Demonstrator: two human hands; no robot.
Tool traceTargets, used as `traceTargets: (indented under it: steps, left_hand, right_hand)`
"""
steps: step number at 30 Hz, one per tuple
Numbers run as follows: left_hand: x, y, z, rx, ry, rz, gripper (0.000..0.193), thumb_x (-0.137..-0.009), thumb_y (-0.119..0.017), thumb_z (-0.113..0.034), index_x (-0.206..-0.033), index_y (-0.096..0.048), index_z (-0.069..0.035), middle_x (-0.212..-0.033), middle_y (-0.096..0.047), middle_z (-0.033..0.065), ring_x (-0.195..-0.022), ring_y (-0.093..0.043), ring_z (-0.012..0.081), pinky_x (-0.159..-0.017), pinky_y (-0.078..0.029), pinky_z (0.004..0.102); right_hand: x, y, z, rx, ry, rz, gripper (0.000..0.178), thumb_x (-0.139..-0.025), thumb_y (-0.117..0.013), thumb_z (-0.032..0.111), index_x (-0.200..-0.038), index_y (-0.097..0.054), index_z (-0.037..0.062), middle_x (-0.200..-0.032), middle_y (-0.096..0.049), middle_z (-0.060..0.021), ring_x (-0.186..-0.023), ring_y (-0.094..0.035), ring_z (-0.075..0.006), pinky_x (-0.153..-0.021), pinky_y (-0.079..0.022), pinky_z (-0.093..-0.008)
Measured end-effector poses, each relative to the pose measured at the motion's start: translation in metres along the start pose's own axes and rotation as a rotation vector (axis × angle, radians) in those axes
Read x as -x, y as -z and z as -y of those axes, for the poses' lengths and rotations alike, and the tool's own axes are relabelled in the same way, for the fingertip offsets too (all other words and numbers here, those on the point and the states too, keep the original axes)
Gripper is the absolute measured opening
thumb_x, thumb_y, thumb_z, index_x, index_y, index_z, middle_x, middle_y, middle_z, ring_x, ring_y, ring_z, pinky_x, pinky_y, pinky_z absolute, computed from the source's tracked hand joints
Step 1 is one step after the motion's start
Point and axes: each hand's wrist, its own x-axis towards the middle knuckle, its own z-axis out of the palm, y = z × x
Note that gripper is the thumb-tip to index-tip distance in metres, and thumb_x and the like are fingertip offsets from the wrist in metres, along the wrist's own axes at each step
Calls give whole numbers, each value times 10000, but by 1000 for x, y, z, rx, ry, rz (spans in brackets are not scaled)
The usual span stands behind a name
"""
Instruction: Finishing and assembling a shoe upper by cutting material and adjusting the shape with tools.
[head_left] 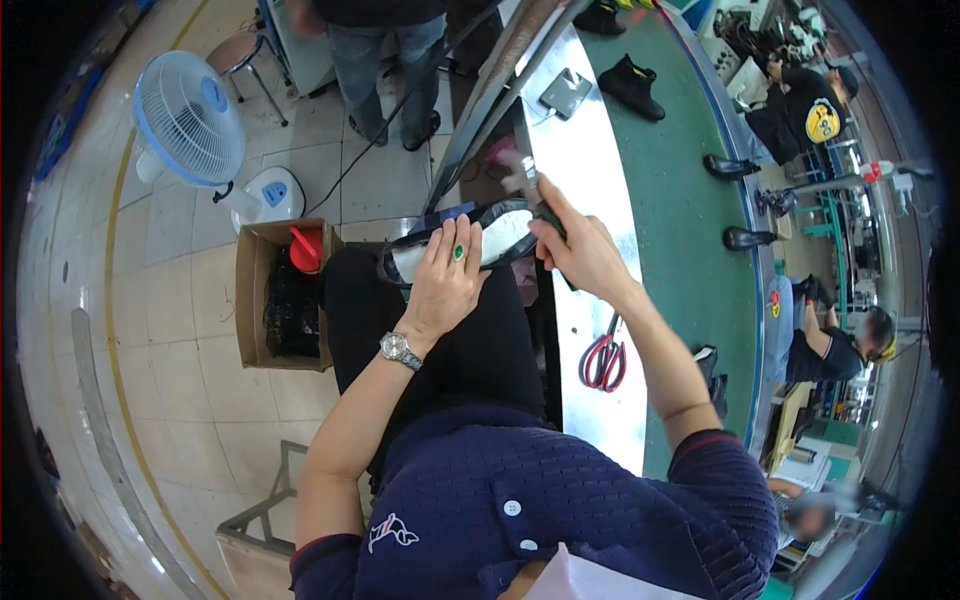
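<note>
My left hand (447, 285) is wrapped over a black shoe (406, 262) that lies sole up across my lap, its fingers pressed together on the white underside. A ring with a green stone and a wristwatch are on that hand and wrist. Gripped in my right hand (583, 252) is a hammer (528, 178) with a dark handle, its metal head blurred by motion above the shoe's right end. Red-handled scissors (604, 362) lie on the metal ledge below my right hand.
The metal ledge (610, 430) borders a green conveyor belt (695, 230) carrying black boots (631, 87). A phone (566, 94) lies on the ledge. At left stand a cardboard box (250, 340) with a red container (306, 250) and a fan (190, 118). A slanted metal post (490, 100) rises beyond the shoe. Other people work nearby.
</note>
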Motion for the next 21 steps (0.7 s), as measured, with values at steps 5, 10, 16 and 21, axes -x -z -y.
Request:
traceTargets:
  steps: [5,10,16,21]
  left_hand:
    - [-7,-5,-4,14,-3,-4,652,-749,-717,-227,-1275,-490,82,-1304,-501,232,-1209,-480,362,-1043,-372,429]
    - [4,6,4,62,89,-87,628,-736,-716,-217,-1234,-502,100,-1225,-537,240,-1189,-494,378,-1013,-404,440]
    - [2,-20,-3,241,36,-338,273,-759,-555,-70,-961,-562,115,-1027,-574,256,-1016,-558,424,-940,-457,495]
    - [-2,-19,-15,-219,-1,-233,282,-834,-512,-177,-875,-623,79,-1037,-561,220,-1065,-539,408,-980,-410,486]
  right_hand:
    - [4,-25,-34,-18,-170,30,602,-924,-535,209,-1458,-273,114,-730,-639,-257,-699,-616,-474,-688,-473,-509]
    - [-8,-13,6,-292,-89,-133,575,-938,-509,121,-1458,-267,83,-671,-634,-132,-580,-646,-274,-595,-496,-355]
    - [-9,-2,8,-39,-177,232,523,-940,-493,70,-1442,-347,97,-654,-578,-72,-504,-527,-115,-471,-451,-283]
    - [-1,-27,-17,-289,22,-306,544,-997,-422,123,-1497,-208,105,-586,-536,-44,-526,-514,-100,-483,-434,-274]
